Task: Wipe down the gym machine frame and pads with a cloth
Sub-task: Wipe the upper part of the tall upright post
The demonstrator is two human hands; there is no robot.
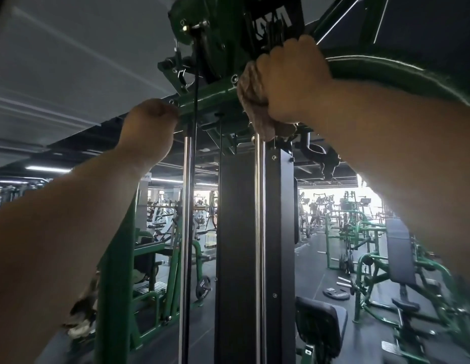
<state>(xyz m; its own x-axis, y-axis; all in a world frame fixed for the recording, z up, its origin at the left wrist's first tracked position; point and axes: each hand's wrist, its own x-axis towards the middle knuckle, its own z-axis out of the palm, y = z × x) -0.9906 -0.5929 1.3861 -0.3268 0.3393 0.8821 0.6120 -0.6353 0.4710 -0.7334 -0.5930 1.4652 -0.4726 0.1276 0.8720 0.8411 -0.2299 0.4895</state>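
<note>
Both arms raised overhead at top of green-painted steel machine frame (202, 98). Right hand (289, 80) fisted on crumpled brownish-tan cloth (251, 101), fingers clamped round it, pressing it against frame just above upper end of right polished chrome guide rod (260, 232). Cloth bunched left of and below knuckles, lower fold reaching rod top. Left hand (150, 127) curled at left end of green crossbar, fingertips touching bar edge next to a bolt; fingers together, nothing visible in them, can't tell whether actually gripping bar. Left chrome guide rod (186, 219) just right of left wrist, thin black cable (196, 88) running down beside it from green pulley housing (202, 30) overhead. Matte black rectangular shroud (236, 245) between the two rods. Curved green tube (386, 72) sweeping right behind right hand. Black padded seat (318, 324) low right of shroud. Background: rows of green machines, weight plate (335, 294) on dark floor.
</note>
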